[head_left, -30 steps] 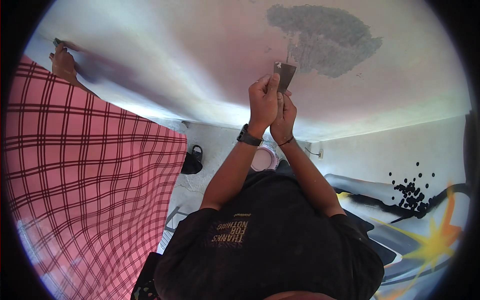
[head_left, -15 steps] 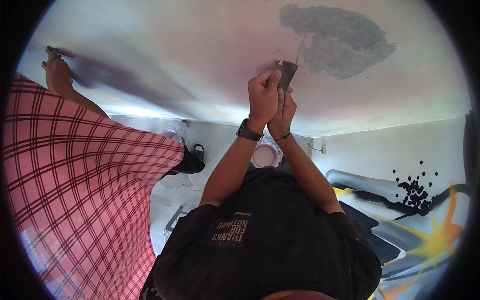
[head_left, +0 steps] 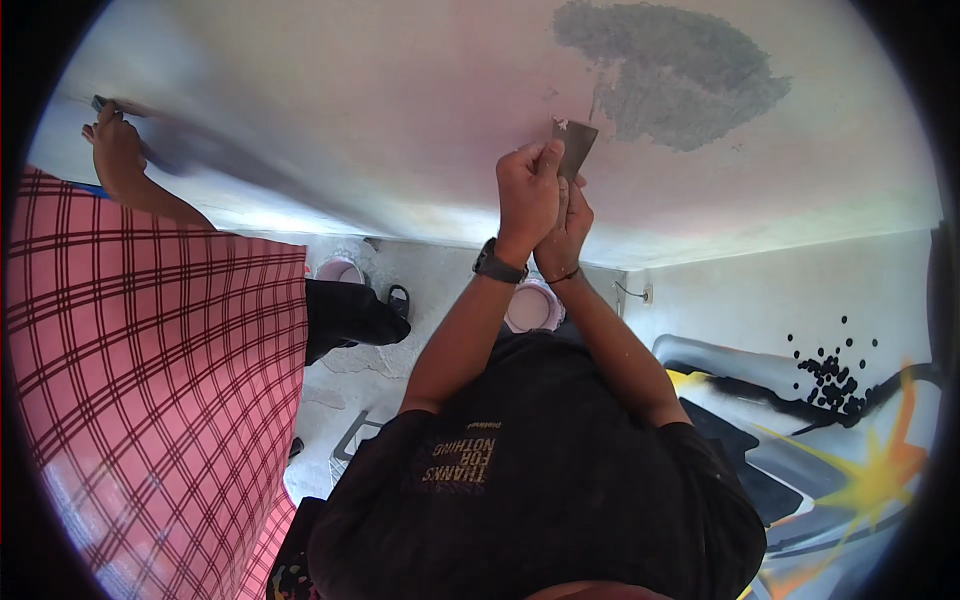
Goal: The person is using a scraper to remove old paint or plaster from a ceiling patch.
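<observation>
A putty knife [head_left: 577, 150] with a broad dark blade is up against the pale wall, a dab of whitish paste on its upper left corner. My left hand [head_left: 528, 190], with a dark watch at the wrist, is closed at the blade's left side, its thumb pressed on the blade. Close beside it, my right hand [head_left: 566, 228] is wrapped round the lower part of the same tool; the handle is mostly hidden by my fingers. Up and right of the blade spreads a rough grey patch [head_left: 690, 80] on the wall.
At left stands a co-worker in a red plaid shirt [head_left: 150, 350], whose hand [head_left: 118, 150] holds a small dark tool to the wall. Below my wrists is a bucket [head_left: 532, 308] of pale paste; another bucket [head_left: 340, 270] stands farther left. A painted side wall [head_left: 840, 470] is at right.
The co-worker's shirt has swung left, uncovering more of a dark trouser leg and the left bucket. My hands and the putty knife have hardly moved.
</observation>
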Available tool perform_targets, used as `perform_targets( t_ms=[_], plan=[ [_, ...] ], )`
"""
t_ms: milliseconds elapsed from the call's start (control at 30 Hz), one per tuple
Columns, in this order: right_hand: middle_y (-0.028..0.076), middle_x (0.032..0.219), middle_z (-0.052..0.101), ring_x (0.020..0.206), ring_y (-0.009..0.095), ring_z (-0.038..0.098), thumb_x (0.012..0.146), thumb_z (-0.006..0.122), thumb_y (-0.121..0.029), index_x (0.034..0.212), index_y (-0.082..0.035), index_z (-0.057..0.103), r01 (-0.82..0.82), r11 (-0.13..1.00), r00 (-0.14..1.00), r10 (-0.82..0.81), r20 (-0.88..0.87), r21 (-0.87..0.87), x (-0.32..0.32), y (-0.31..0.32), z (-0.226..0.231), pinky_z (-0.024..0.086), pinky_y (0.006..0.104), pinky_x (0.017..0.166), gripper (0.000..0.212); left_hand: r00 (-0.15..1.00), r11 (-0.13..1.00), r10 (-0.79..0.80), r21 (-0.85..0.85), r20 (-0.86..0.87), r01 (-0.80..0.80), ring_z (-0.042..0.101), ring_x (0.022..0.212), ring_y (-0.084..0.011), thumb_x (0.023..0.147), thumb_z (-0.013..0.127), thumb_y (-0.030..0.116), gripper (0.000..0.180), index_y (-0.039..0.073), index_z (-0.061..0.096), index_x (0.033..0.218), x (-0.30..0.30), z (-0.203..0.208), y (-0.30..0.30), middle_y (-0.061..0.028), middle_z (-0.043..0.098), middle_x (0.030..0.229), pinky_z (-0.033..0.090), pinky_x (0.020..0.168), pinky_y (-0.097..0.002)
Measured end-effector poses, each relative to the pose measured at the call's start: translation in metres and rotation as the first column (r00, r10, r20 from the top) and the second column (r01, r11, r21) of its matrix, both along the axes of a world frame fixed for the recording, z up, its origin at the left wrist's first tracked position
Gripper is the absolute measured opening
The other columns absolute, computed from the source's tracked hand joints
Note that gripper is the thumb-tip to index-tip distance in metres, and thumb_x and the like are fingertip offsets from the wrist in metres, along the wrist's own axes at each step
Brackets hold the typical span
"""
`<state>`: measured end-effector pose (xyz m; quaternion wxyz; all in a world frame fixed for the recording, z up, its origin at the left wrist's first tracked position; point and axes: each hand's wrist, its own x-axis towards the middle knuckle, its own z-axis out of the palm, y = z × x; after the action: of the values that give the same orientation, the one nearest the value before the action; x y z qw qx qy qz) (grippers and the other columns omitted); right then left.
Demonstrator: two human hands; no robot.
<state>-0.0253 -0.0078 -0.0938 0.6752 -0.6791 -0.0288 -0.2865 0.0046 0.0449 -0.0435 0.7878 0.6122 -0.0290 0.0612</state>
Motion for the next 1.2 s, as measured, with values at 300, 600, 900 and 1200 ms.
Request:
perform_targets(
  t_ms=[300, 600, 900, 1200],
  plan=[
    [0.014, 0.072, 0.063, 0.069, 0.015, 0.06, 0.106, 0.04, -0.018, 0.102, 0.005, 0.061, -0.028, 0.999, 0.998, 0.029, -0.055, 0.017, 0.004, 0.011, 0.005, 0.048, 0.0328, 0.063, 0.031, 0.998, 1.0, 0.005, 0.001, 0.057, -0.005, 0.062, 0.055, -0.0121, 0.102, 0.052, 0.017, 0.034, -0.004, 0.063, 0.077, 0.005, 0.006, 0.012, -0.0103, 0.067, 0.063, 0.047, 0.051, -0.0259],
    [0.01, 0.083, 0.065, 0.078, 0.012, 0.058, 0.107, 0.039, -0.019, 0.099, 0.003, 0.061, -0.086, 0.995, 0.996, 0.085, -0.027, -0.049, 0.011, 0.024, 0.049, 0.048, 0.0291, 0.071, 0.032, 0.998, 0.996, 0.006, -0.088, 0.06, -0.001, 0.06, 0.051, -0.0114, 0.102, 0.053, 0.017, 0.034, -0.004, 0.063, 0.078, 0.01, 0.046, 0.031, -0.0097, 0.066, 0.063, 0.046, 0.049, -0.025],
    [0.007, 0.09, 0.066, 0.083, 0.012, 0.058, 0.107, 0.039, -0.018, 0.1, 0.004, 0.061, -0.065, 0.998, 0.996, 0.064, -0.065, -0.016, 0.002, 0.039, 0.037, 0.048, 0.0279, 0.076, 0.032, 1.0, 1.0, 0.003, -0.021, 0.009, -0.003, 0.061, 0.057, -0.0114, 0.103, 0.052, 0.022, 0.036, -0.003, 0.064, 0.081, 0.004, 0.031, 0.043, -0.0098, 0.067, 0.066, 0.047, 0.053, -0.0255],
    [0.005, 0.088, 0.064, 0.081, 0.011, 0.057, 0.107, 0.039, -0.018, 0.102, 0.003, 0.061, -0.133, 0.991, 0.99, 0.132, -0.042, -0.018, 0.024, 0.06, 0.066, 0.048, 0.0281, 0.073, 0.031, 0.99, 0.997, 0.056, -0.057, 0.13, -0.049, 0.06, 0.054, -0.0111, 0.103, 0.053, 0.019, 0.036, -0.004, 0.062, 0.076, 0.018, 0.074, 0.069, -0.0095, 0.066, 0.063, 0.046, 0.05, -0.0254]
  ],
)
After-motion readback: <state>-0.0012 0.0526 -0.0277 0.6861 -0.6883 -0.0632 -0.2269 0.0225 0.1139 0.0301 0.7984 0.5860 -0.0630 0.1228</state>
